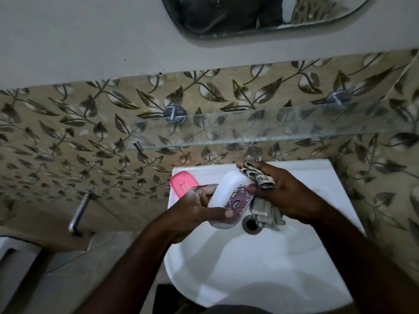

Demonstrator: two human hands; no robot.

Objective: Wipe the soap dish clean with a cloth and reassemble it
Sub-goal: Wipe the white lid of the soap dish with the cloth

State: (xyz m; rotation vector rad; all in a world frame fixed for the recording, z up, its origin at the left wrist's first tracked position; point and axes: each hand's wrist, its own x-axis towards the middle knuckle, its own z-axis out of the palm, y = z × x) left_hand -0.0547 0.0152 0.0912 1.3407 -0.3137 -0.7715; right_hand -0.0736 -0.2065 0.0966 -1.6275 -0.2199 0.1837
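My left hand [199, 207] grips the near end of a white soap dish cover [229, 196] with a purple ornamental label, held tilted above the sink. My right hand [285, 193] holds a patterned grey-and-cream cloth [258, 177] bunched against the cover's far end, and the cloth's tail hangs down over the drain. A pink slotted soap dish tray [182, 183] lies on the sink's back left corner, partly hidden behind my left fingers.
A white sink [260, 268] with a drain hole [251, 224] fills the lower middle. A tap [254, 155] sits at its back edge under a glass shelf [260, 128]. A metal towel bar [78, 214] sticks out at left; a mirror [249, 14] hangs above.
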